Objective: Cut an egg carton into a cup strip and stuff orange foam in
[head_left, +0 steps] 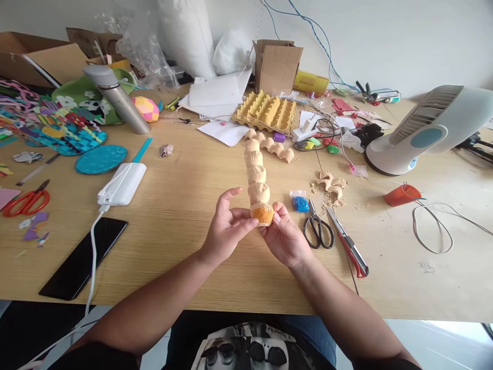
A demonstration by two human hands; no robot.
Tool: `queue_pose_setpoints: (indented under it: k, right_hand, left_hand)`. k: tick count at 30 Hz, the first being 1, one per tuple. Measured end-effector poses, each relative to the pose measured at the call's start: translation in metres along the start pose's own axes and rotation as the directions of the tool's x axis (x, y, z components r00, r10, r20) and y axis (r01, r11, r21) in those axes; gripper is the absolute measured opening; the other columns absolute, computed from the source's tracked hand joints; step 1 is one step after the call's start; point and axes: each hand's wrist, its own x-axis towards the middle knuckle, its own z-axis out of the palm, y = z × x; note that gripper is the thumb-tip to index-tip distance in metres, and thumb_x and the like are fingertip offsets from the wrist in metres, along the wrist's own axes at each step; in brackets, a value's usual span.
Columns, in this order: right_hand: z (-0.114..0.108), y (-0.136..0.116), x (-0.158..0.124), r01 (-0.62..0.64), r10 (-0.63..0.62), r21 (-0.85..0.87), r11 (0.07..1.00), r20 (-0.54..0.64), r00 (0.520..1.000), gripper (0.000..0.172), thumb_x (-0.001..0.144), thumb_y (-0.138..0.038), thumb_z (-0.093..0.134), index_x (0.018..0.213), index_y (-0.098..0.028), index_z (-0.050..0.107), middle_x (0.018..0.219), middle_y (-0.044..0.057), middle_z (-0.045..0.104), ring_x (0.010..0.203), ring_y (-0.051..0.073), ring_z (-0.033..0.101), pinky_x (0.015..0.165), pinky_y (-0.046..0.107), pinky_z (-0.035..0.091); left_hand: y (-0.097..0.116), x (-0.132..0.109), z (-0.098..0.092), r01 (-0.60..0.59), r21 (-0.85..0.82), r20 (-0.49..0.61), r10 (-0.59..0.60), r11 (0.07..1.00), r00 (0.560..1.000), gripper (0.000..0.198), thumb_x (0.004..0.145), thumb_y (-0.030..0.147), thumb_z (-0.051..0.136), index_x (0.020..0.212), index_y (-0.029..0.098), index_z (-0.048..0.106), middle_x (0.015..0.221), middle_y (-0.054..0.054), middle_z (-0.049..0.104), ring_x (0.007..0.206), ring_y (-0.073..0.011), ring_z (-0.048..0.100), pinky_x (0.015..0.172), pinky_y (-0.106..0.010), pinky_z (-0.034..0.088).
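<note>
Both my hands hold up a row of several joined egg-carton cups (256,174) above the wooden table (192,241); the nearest cup looks orange inside. My left hand (227,226) pinches that near end with thumb and fingertip, other fingers spread. My right hand (285,236) grips the same end from the right, fingers curled under it. A second strip of cut cups (275,146) lies behind on the table, near a full egg tray (265,110).
Black scissors (318,228), a red utility knife (352,249) and carton scraps (331,186) lie right of my hands. A white fan (427,128), orange cup (400,194), power bank (123,184), phone (82,264), red scissors (26,201) and steel bottle (117,100) surround them.
</note>
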Motion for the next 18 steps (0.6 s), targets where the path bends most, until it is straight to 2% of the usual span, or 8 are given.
queue_pose_setpoints:
  k: [6,12,18]
  right_hand:
    - [0.0001,0.0004,-0.0004,0.000,0.000,-0.003,1.000,0.006,1.000,0.036,0.076,-0.028,0.098,0.094,-0.028,0.066,0.086,-0.007,0.068,0.083,0.010,0.065,0.080,0.021,0.056]
    - [-0.0012,0.0010,-0.0008,0.003,-0.002,-0.032,0.999,0.020,1.000,0.037,0.077,-0.032,0.097,0.095,-0.029,0.066,0.090,-0.007,0.069,0.085,0.011,0.065,0.082,0.023,0.056]
    - [-0.0013,0.0013,-0.0004,0.016,-0.015,-0.057,0.998,0.021,1.000,0.038,0.075,-0.032,0.098,0.094,-0.028,0.066,0.089,-0.006,0.067,0.085,0.011,0.064,0.085,0.023,0.056]
  left_hand:
    - [0.0031,0.0019,0.0027,0.013,-0.097,0.033,-0.010,0.995,0.999,0.064,0.091,0.026,0.083,0.140,0.030,0.042,0.092,0.000,0.083,0.088,-0.0197,0.079,0.090,-0.038,0.055]
    - [0.0055,0.0033,0.0046,0.057,-0.165,0.017,-0.055,0.985,0.998,0.065,0.087,0.028,0.086,0.136,0.030,0.045,0.083,0.003,0.081,0.078,-0.0161,0.073,0.083,-0.034,0.052]
    - [0.0064,0.0040,0.0041,0.078,-0.202,0.013,-0.077,0.976,0.997,0.063,0.086,0.027,0.086,0.136,0.031,0.047,0.082,0.005,0.078,0.077,-0.0139,0.069,0.083,-0.032,0.050]
